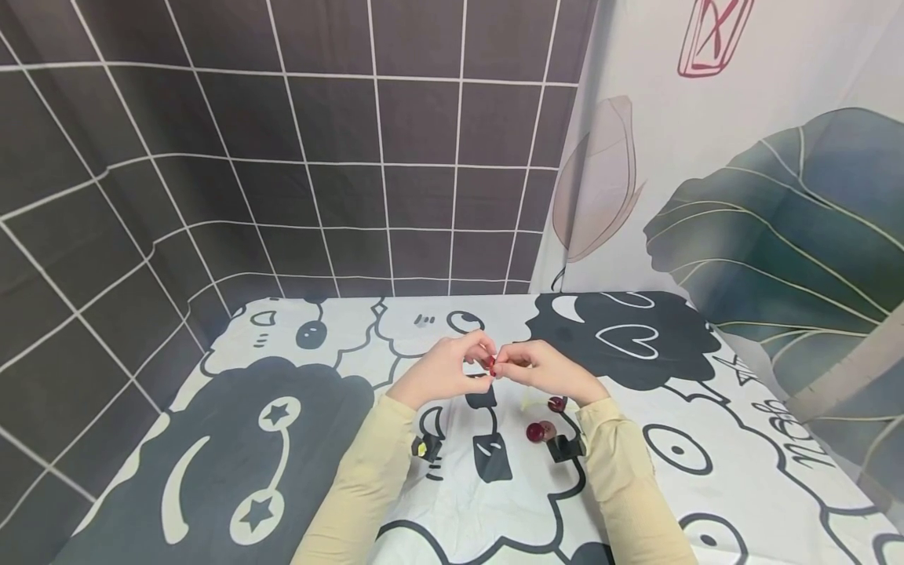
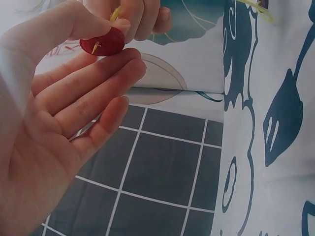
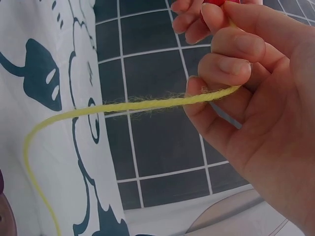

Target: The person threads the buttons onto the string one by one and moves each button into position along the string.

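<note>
My left hand (image 1: 452,367) pinches a round dark red bead (image 2: 102,41) between thumb and fingers, its other fingers spread in the left wrist view. A short tip of yellow yarn (image 2: 96,47) pokes out of the hole in the bead's face. Close against it, my right hand (image 1: 542,370) pinches the yarn just behind the bead. In the right wrist view the yellow yarn (image 3: 162,103) passes through the right hand's curled fingers and trails down toward the cloth. Both hands are raised above the cloth, fingertips meeting at the bead.
On the black-and-white printed cloth (image 1: 523,502), near the right forearm, lie a dark red bead (image 1: 535,432), a paler brownish one (image 1: 548,430) and another dark red piece (image 1: 556,404). A small yellow spot (image 1: 422,450) shows beside the left sleeve. A dark grid-patterned curtain (image 1: 417,188) stands behind.
</note>
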{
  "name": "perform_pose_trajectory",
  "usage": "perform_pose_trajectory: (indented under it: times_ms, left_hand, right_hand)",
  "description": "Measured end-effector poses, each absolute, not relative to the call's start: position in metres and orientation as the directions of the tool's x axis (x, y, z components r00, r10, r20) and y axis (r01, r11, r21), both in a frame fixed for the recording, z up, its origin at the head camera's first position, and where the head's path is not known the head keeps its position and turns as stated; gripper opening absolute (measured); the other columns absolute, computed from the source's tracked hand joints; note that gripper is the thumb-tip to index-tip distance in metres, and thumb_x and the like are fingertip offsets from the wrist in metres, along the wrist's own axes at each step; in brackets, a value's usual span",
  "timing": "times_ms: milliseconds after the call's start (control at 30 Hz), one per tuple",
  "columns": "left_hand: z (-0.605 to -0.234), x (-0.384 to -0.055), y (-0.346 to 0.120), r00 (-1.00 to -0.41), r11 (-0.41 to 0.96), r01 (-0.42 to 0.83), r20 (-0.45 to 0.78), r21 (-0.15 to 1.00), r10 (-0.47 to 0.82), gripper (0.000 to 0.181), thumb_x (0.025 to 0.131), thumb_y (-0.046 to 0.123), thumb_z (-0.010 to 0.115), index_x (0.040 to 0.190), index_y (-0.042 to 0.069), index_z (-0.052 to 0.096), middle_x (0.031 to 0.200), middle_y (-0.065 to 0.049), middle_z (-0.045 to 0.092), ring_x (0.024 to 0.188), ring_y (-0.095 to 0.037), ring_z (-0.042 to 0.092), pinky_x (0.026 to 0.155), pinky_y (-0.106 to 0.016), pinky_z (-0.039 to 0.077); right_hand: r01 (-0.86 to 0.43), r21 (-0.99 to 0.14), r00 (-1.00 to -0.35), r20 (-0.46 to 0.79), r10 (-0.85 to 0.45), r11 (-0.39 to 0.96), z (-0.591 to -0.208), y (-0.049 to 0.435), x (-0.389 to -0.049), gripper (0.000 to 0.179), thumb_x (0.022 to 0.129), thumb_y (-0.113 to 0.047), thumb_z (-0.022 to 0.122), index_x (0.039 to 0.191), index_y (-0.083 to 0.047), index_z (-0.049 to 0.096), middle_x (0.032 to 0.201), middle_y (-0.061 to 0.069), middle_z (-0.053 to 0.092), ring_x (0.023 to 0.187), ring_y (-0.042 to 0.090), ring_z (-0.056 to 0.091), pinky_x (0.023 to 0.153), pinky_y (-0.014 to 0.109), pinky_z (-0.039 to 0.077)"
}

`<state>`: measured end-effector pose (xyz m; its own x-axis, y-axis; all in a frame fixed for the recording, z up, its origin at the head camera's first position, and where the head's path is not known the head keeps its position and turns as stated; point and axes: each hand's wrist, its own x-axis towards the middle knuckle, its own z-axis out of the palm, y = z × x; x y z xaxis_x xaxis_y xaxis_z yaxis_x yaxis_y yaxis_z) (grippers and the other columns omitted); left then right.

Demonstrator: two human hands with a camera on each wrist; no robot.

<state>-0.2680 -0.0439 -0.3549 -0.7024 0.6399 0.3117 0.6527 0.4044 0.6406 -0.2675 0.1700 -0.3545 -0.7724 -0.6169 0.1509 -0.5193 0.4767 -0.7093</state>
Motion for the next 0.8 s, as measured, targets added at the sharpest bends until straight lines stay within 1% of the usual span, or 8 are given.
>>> perform_pose_trajectory:
  times_ms: [133, 233, 367, 433, 533, 633, 700, 800]
  left_hand:
    - [-0.3550, -0.2687, -0.0439, -0.708, 0.421, 0.647, 0.296, 0.635, 0.641, 0.025, 0.078, 0.011, 0.068, 0.098, 0.016, 0.054, 0.090, 0.002, 0.074, 0.088, -0.017, 0.067, 0.084, -0.031, 0.048]
    - [-0.3550, -0.2688, -0.0442, -0.708, 0.437, 0.653, 0.294, 0.618, 0.642, 0.024, 0.078, 0.012, 0.069, 0.095, 0.015, 0.053, 0.087, 0.002, 0.072, 0.087, -0.020, 0.067, 0.081, -0.032, 0.048]
    - [-0.3549, -0.2681, -0.0446, -0.701, 0.456, 0.674, 0.307, 0.582, 0.644, 0.022, 0.078, 0.013, 0.070, 0.091, 0.014, 0.052, 0.086, -0.002, 0.071, 0.084, -0.018, 0.065, 0.077, -0.028, 0.048]
    - [-0.3548, -0.2680, -0.0446, -0.692, 0.462, 0.691, 0.324, 0.556, 0.645, 0.020, 0.078, 0.014, 0.071, 0.088, 0.014, 0.053, 0.085, -0.003, 0.071, 0.082, -0.015, 0.064, 0.076, -0.024, 0.045]
    - [-0.3551, -0.2682, -0.0448, -0.681, 0.464, 0.709, 0.342, 0.531, 0.647, 0.018, 0.078, 0.015, 0.071, 0.087, 0.014, 0.055, 0.084, -0.004, 0.071, 0.080, -0.013, 0.063, 0.074, -0.021, 0.043]
    - [-0.3551, -0.2678, -0.0449, -0.678, 0.467, 0.713, 0.346, 0.523, 0.648, 0.017, 0.079, 0.016, 0.071, 0.086, 0.015, 0.056, 0.083, -0.004, 0.071, 0.078, -0.011, 0.062, 0.074, -0.021, 0.043]
    - [-0.3547, -0.2672, -0.0447, -0.681, 0.474, 0.711, 0.340, 0.520, 0.648, 0.016, 0.079, 0.016, 0.071, 0.086, 0.015, 0.057, 0.083, -0.004, 0.070, 0.077, -0.009, 0.061, 0.073, -0.020, 0.043]
    - [-0.3546, -0.2665, -0.0449, -0.692, 0.487, 0.699, 0.323, 0.524, 0.646, 0.014, 0.078, 0.015, 0.069, 0.086, 0.016, 0.058, 0.083, -0.002, 0.070, 0.078, -0.010, 0.060, 0.074, -0.021, 0.043]
  right_hand:
    - [-0.516, -0.723, -0.761, 0.140, -0.633, 0.460, -0.3551, 0.1702, -0.2679, 0.011, 0.095, -0.011, 0.056, 0.089, -0.009, 0.065, 0.069, -0.006, 0.048, 0.061, 0.003, 0.044, 0.058, 0.020, 0.038]
    - [-0.515, -0.735, -0.746, 0.130, -0.653, 0.441, -0.3564, 0.1704, -0.2691, 0.012, 0.095, -0.008, 0.053, 0.090, -0.006, 0.064, 0.065, -0.006, 0.045, 0.058, 0.004, 0.044, 0.056, 0.019, 0.037]
    - [-0.526, -0.736, -0.727, 0.130, -0.674, 0.426, -0.3576, 0.1705, -0.2707, 0.018, 0.099, -0.009, 0.047, 0.086, -0.006, 0.060, 0.062, -0.003, 0.046, 0.058, 0.006, 0.046, 0.059, 0.021, 0.038]
    - [-0.527, -0.729, -0.730, 0.125, -0.672, 0.437, -0.3574, 0.1701, -0.2710, 0.024, 0.101, -0.014, 0.044, 0.083, -0.009, 0.058, 0.061, -0.003, 0.047, 0.058, 0.007, 0.048, 0.061, 0.022, 0.039]
    - [-0.511, -0.722, -0.744, 0.100, -0.660, 0.466, -0.3573, 0.1695, -0.2710, 0.028, 0.103, -0.022, 0.044, 0.080, -0.011, 0.056, 0.061, -0.004, 0.048, 0.060, 0.008, 0.049, 0.062, 0.022, 0.039]
    - [-0.505, -0.718, -0.747, 0.084, -0.660, 0.479, -0.3574, 0.1694, -0.2706, 0.025, 0.101, -0.022, 0.047, 0.082, -0.010, 0.058, 0.061, -0.006, 0.047, 0.059, 0.011, 0.050, 0.061, 0.022, 0.039]
    - [-0.506, -0.716, -0.745, 0.082, -0.662, 0.481, -0.3575, 0.1696, -0.2703, 0.021, 0.100, -0.019, 0.049, 0.086, -0.008, 0.061, 0.061, -0.007, 0.046, 0.058, 0.013, 0.050, 0.060, 0.021, 0.039]
    - [-0.511, -0.715, -0.743, 0.087, -0.664, 0.478, -0.3573, 0.1700, -0.2701, 0.018, 0.097, -0.014, 0.049, 0.090, -0.005, 0.062, 0.061, -0.007, 0.046, 0.058, 0.013, 0.050, 0.059, 0.020, 0.038]
